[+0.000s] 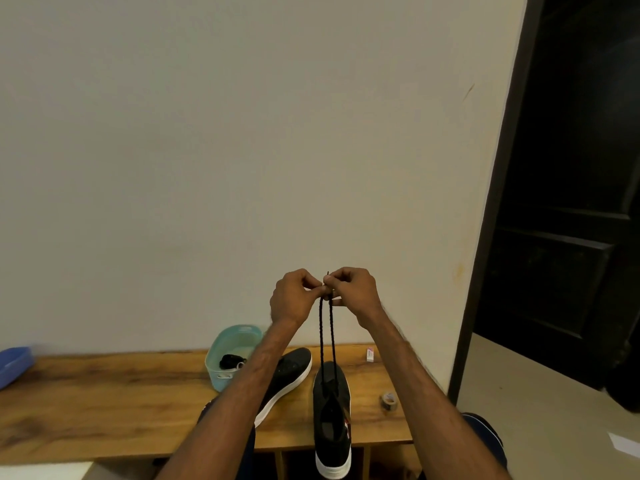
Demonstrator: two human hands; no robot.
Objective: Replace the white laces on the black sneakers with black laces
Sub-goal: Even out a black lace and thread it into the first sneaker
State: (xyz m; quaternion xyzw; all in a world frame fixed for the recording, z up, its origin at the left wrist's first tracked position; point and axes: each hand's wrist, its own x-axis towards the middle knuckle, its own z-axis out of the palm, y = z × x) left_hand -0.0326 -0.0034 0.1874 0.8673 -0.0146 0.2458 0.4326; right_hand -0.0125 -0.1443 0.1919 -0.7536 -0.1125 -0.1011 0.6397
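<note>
Above the near sneaker (331, 427), your left grip (294, 296) and right grip (353, 292) meet. Each pinches an end of the black lace (325, 334) between curled fingers and thumb, so both grips are closed on the lace. The two strands run taut from your fingers down to the front of that sneaker, which sits at the near edge of the table (104, 393) with its heel toward you. No white lace shows on it, though you cannot tell which eyelets the black one passes through. This looks like the evening-up step: drawing both ends level after the first threading. Next you will likely have to lower the ends, keep them matched in length, and free one grip to feed a tip through the next eyelet without pulling the other side short. Left of the near sneaker the second sneaker (291, 372) lies tipped on its side. Farther left, a teal basket (221, 375) holds a dark bundle (231, 361), probably the other black lace.
</note>
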